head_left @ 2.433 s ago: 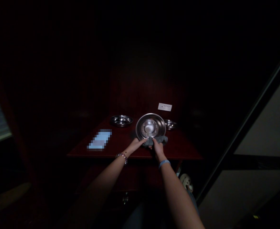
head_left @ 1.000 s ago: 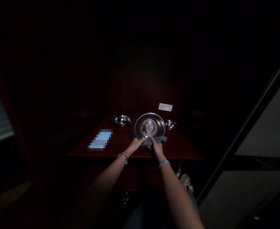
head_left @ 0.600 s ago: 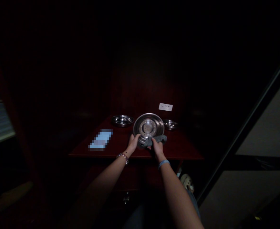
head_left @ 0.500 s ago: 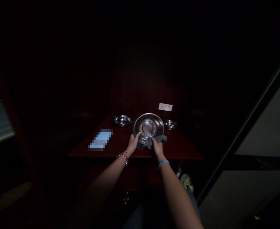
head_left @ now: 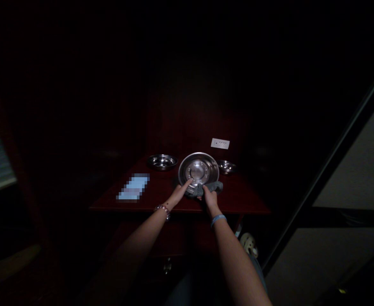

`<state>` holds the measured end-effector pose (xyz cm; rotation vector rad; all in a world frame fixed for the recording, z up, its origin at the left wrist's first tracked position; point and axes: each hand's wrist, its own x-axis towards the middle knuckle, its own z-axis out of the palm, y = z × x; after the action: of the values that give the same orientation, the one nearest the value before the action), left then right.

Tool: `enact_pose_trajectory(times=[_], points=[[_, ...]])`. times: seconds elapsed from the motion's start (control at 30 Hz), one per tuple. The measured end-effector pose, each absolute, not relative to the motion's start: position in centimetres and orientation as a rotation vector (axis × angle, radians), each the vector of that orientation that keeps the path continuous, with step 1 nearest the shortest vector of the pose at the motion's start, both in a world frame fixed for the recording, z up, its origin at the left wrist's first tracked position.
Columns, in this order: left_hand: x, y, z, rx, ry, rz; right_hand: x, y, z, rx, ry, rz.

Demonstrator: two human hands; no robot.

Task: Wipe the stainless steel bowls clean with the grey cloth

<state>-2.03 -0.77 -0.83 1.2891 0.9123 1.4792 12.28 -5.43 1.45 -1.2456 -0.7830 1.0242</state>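
Observation:
A steel bowl [head_left: 202, 163] is tilted up above the red-brown table [head_left: 161, 199], its inside facing me. My left hand [head_left: 179, 194] grips its lower left rim, with the thumb on the inside. At the lower right rim my right hand [head_left: 210, 198] is closed on a grey cloth [head_left: 215, 186] that lies against the bowl. The fingers beneath the bowl are mostly hidden.
Steel dishes stand behind, one at the left [head_left: 162, 162] and one at the right [head_left: 227, 166]. A blurred-out light blue rectangle [head_left: 133, 187] lies on the table's left. A white socket plate [head_left: 220, 143] is on the back wall.
My left hand has shifted slightly right along the bowl, its thumb reaching further over the inside. The bowl, cloth and right hand look nearly unchanged.

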Motion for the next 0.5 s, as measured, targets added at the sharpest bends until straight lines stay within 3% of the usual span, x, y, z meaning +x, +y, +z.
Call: enact_pose_trajectory(times=[0.5], points=[[-1.96, -0.75, -0.69, 1.333, 1.062, 1.484, 12.19, -4.93, 0.83, -1.201, -0.787, 1.038]])
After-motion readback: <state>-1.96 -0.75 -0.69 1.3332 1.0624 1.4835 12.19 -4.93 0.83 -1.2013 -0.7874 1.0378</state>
